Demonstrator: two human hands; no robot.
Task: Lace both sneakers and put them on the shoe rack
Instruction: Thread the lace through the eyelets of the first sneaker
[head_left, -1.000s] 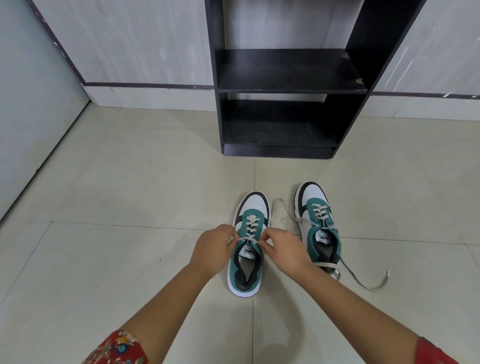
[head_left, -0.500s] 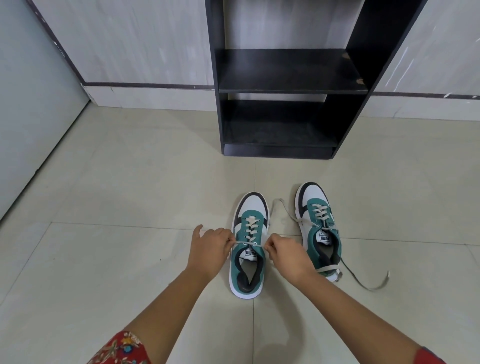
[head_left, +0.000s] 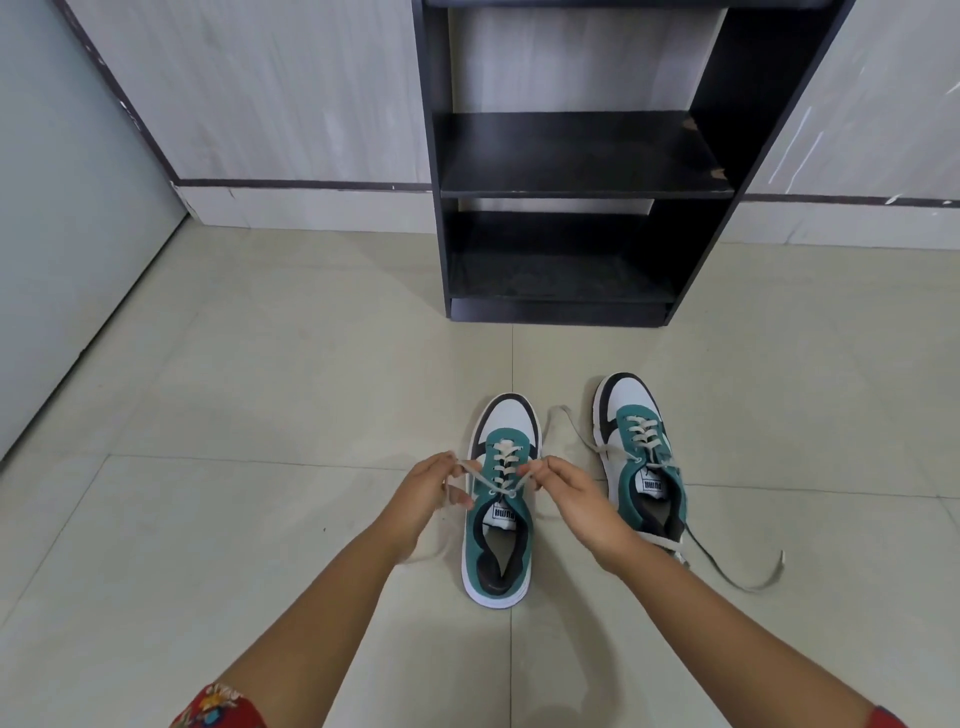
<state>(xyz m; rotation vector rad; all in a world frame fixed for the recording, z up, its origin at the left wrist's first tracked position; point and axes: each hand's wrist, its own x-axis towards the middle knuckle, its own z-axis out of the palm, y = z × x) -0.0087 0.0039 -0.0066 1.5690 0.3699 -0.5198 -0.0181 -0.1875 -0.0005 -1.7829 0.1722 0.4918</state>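
Observation:
Two green, white and black sneakers stand on the tiled floor, toes toward the rack. The left sneaker (head_left: 500, 519) sits between my hands. My left hand (head_left: 428, 493) pinches one end of its cream lace (head_left: 501, 470) at the left side; the end hangs down past my wrist. My right hand (head_left: 563, 491) pinches the other end at the right side. Both ends are pulled taut and cross over the tongue. The right sneaker (head_left: 641, 457) stands to the right with loose lace ends (head_left: 727, 571) trailing on the floor. The black shoe rack (head_left: 576, 156) stands ahead with bare shelves.
A pale door or panel (head_left: 62, 234) runs along the left. A light wall with a dark skirting strip (head_left: 301, 183) stands behind the rack. Open tiled floor (head_left: 234, 415) lies between the sneakers and the rack.
Both hands have lifted a little and moved apart, drawing the left sneaker's lace ends out to each side. The sneakers have stayed in place.

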